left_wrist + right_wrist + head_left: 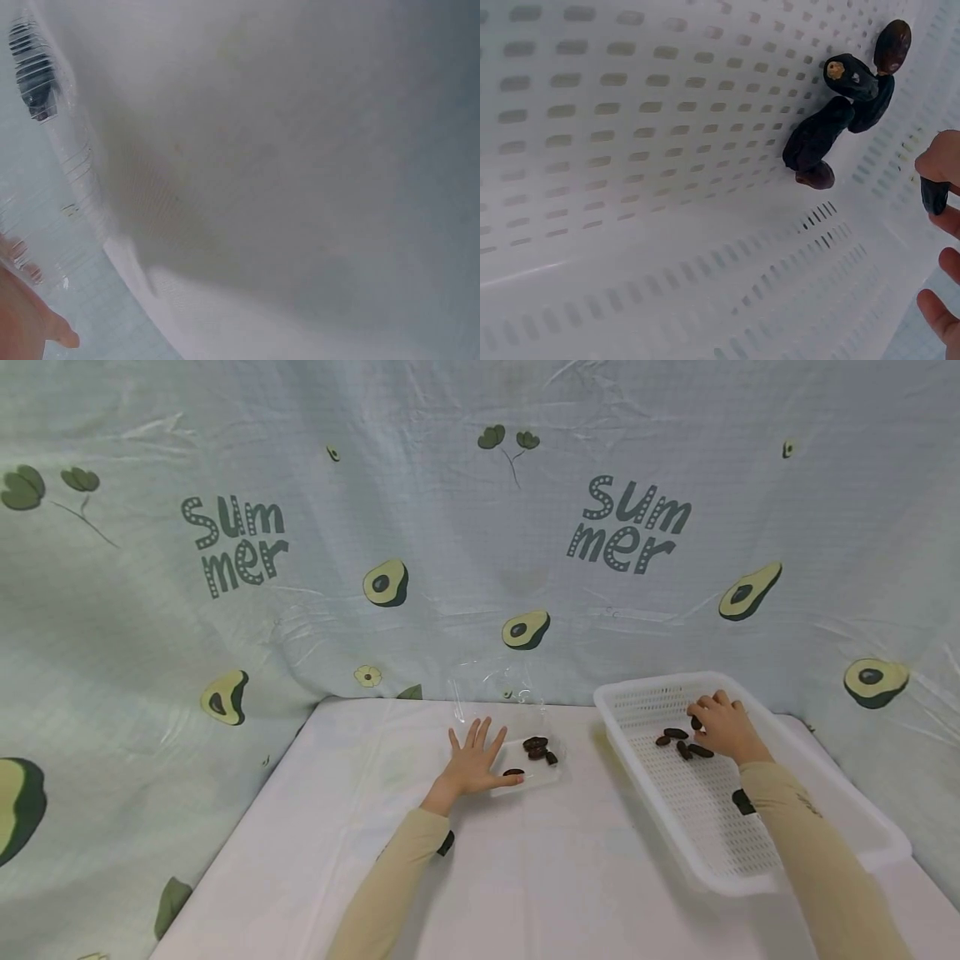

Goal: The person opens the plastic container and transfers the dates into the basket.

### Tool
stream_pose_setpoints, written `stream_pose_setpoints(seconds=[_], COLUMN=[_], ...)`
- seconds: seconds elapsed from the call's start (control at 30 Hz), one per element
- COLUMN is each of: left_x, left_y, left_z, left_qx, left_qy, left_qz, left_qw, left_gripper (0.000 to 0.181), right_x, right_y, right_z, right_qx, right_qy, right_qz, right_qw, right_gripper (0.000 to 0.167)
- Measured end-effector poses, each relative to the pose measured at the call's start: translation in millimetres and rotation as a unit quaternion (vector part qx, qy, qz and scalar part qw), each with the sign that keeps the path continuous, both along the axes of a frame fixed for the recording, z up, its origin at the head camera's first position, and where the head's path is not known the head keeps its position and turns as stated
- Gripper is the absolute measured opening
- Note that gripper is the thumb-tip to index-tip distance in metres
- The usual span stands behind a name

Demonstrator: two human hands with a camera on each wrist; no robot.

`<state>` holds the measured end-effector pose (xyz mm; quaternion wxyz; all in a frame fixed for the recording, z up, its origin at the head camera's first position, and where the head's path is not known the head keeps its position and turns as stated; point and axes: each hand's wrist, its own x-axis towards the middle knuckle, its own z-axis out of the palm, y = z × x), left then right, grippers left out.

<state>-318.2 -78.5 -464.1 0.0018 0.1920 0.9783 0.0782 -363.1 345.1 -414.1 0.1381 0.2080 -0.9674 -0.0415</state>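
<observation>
In the head view my right hand (724, 727) pinches a dark brown date (696, 723) above the white perforated basket (660, 793); the right wrist view shows that date (934, 196) between thumb and finger. Several other dates (701, 750) lie on the basket's floor below the hand. My left hand (472, 770), fingers spread, is at the left side of a clear plastic container (543, 777), its transparent lid (495, 681) raised behind. Inside are several dates (536, 743), one of them (513, 772) near the left thumb. Whether the left hand presses the container, I cannot tell.
A white table (480, 893) carries both containers, the basket on the right. Behind them hangs a pale curtain (450, 527) printed with avocados and lettering. A dark object (743, 802) shows beside the right sleeve, another (446, 843) beside the left sleeve.
</observation>
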Motion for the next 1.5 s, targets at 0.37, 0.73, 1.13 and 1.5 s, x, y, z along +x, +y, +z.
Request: stream_pose_setpoints(seconds=[0.37, 0.73, 1.13, 1.5], left_x=[0.1, 0.0, -1.1, -0.2], left_y=[-0.3, 0.5, 0.7, 0.0], left_z=[-0.9, -0.4, -2.3, -3.2], left_qx=[0.006, 0.007, 0.011, 0.024], left_qy=[0.009, -0.004, 0.011, 0.021], left_qz=[-0.006, 0.005, 0.005, 0.005], left_qw=[0.9999, 1.0000, 0.9999, 0.9995], left_gripper=[0.094, 0.092, 0.094, 0.095], right_x=[4.5, 10.0, 26.2, 44.3], right_y=[4, -4, -50, -106], right_z=[-3.0, 1.1, 36.2, 64.4], right_qx=[-0.021, -0.054, -0.077, -0.088], right_qy=[-0.001, 0.051, 0.088, 0.089], right_qz=[0.000, 0.051, 0.126, 0.156], right_qw=[0.9998, 0.9960, 0.9852, 0.9797], right_gripper=[0.027, 0.023, 0.020, 0.020])
